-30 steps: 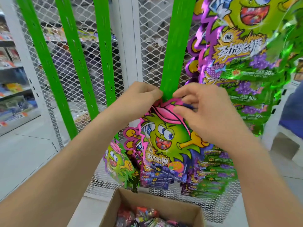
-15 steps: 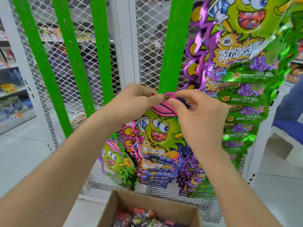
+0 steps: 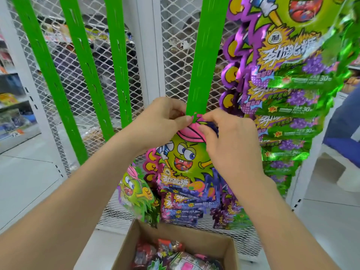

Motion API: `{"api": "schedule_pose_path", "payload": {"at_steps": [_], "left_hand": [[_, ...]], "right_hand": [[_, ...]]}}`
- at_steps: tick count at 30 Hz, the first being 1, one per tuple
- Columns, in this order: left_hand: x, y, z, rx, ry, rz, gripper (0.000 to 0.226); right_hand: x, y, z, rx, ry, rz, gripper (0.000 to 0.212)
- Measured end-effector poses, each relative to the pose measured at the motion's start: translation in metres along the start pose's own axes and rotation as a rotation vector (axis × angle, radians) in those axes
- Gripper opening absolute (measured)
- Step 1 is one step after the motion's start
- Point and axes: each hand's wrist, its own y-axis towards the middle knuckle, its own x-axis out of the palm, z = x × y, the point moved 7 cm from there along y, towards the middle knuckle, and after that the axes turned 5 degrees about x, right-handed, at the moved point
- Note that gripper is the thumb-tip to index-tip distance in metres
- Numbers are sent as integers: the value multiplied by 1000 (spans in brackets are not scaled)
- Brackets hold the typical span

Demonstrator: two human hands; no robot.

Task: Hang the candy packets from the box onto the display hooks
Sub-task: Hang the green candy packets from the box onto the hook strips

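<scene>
A candy packet [image 3: 183,158] with a green cartoon face and pink cap hangs at the lower end of a green hanging strip [image 3: 202,61]. My left hand [image 3: 161,121] pinches its top left edge and my right hand [image 3: 231,139] pinches its top right edge, right at a small green tab on the strip. More packets hang below it. An open cardboard box [image 3: 194,240] at the bottom holds several more packets [image 3: 167,256].
A large column of green and purple packets [image 3: 292,94] hangs at the right. Three more green strips [image 3: 78,75] run down a white wire mesh panel [image 3: 175,55]. Another packet [image 3: 134,191] hangs low left of centre. Store shelves [image 3: 11,106] stand at far left.
Both hands have stayed on the packet's top. The view has tilted slightly, and the pink cap now sits up against the strip's tab, with the fingers a little further apart.
</scene>
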Motion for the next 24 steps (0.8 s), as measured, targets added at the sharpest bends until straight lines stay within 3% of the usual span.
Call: {"api": "schedule_pose_path", "payload": {"at_steps": [4,8,11,14,16,18,21,23,24], "left_hand": [[4,-5,-7,144,221,125,10],[14,-20,-22,243,365,196,42],[20,-45,-25,356,590,375,52],[50,-88,-42,433,575,424,25],[91,-114,-78,312,542,164,9],[144,-143,-137,33,558,-257,16],[216,-199,-216,-151,548,-737,18],[249,-230,-256,-242,546,-874,18],[263,-245,-276,-314,543,-913,29]], "right_hand": [[-1,-29,-2,-136,-100,138,23],[-10,-70,-10,-305,-33,158,23],[10,-82,2,-242,92,-96,18],[59,-113,23,-85,23,-674,19],[83,-151,37,-100,-148,-1025,19],[95,-189,49,-153,-274,-1294,18],[107,-224,69,-127,-368,-1461,15],[112,-238,78,-124,-409,-1506,12],[115,-243,82,-131,-430,-1517,11]]}}
